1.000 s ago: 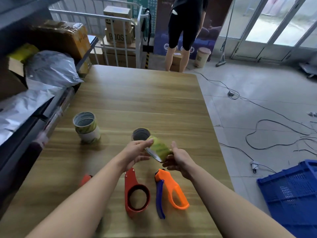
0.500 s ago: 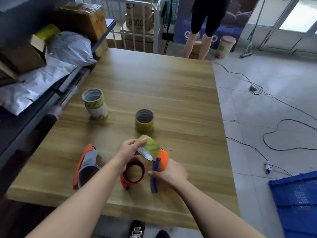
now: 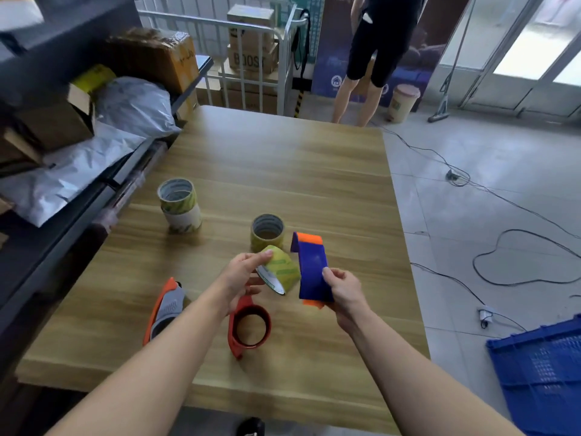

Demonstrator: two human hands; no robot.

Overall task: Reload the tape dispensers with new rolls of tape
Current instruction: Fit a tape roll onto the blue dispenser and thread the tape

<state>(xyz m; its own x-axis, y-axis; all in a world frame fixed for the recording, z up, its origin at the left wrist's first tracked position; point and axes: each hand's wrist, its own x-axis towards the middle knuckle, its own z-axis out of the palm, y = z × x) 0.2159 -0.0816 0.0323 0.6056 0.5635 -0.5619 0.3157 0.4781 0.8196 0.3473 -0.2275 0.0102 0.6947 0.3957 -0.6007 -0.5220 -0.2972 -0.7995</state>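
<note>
My left hand [image 3: 240,276] grips a yellow-green tape roll [image 3: 279,272], tilted in the air above the wooden table [image 3: 283,171]. Just to its right, my right hand [image 3: 344,289] holds a blue and orange tape dispenser [image 3: 311,269] lifted off the table, its blue side facing me. An empty red dispenser [image 3: 250,328] lies on the table below my left hand. An orange and grey dispenser [image 3: 166,308] lies to the left near the front edge. A single tape roll [image 3: 267,231] stands behind my hands. Two stacked rolls [image 3: 179,205] stand further left.
A dark shelf [image 3: 78,196] with boxes and grey plastic bags runs along the table's left edge. A person in black [image 3: 377,51] stands beyond the far end. Cables [image 3: 518,262] trail over the floor on the right, and a blue crate [image 3: 540,372] sits at lower right.
My right hand has picked the blue and orange dispenser up off the table and raised it beside the roll. My left hand still holds the roll.
</note>
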